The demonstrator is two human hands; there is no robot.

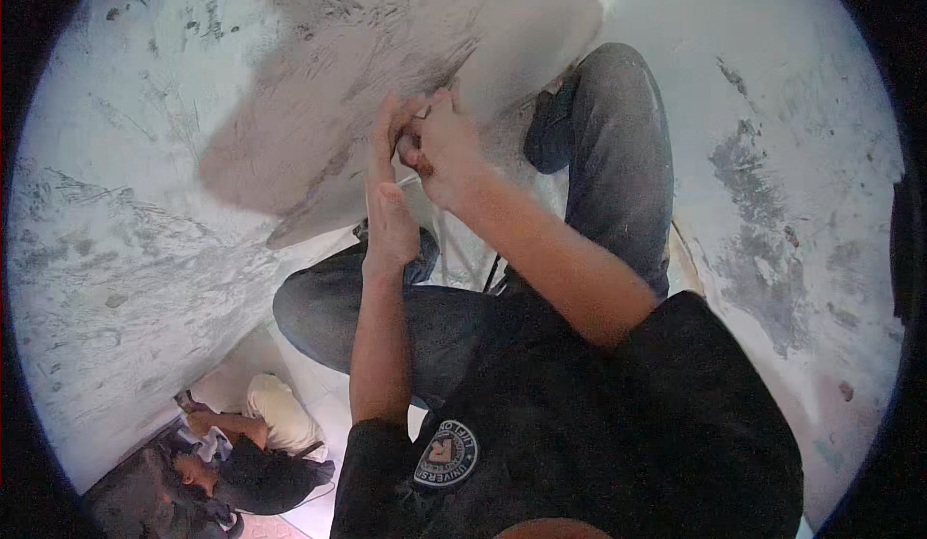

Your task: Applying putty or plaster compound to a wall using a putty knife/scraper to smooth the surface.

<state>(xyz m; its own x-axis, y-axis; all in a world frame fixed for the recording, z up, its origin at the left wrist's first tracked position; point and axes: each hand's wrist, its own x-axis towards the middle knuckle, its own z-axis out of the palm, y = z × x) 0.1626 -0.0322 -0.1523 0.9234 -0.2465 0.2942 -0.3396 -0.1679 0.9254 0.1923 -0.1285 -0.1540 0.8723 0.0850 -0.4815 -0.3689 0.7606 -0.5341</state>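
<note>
My left hand (391, 225) is raised beside a patchy white-and-grey wall surface (319, 124), its fingers stretched out and pointing up along it. Just to its right, my right hand (449, 143) has its fingers curled close to the left fingers. A small dark edge shows at the right fingertips, but what they hold, if anything, is too small to make out. Whether either hand touches the wall cannot be told. A broad shadow falls on the surface around both hands.
My bent knees in dark jeans (618, 143) flank the hands. Another stained white wall (763, 230) rises at the right. At the lower left, a co-worker in a dark top and light trousers (280, 413) crouches, hands near the wall's lower edge.
</note>
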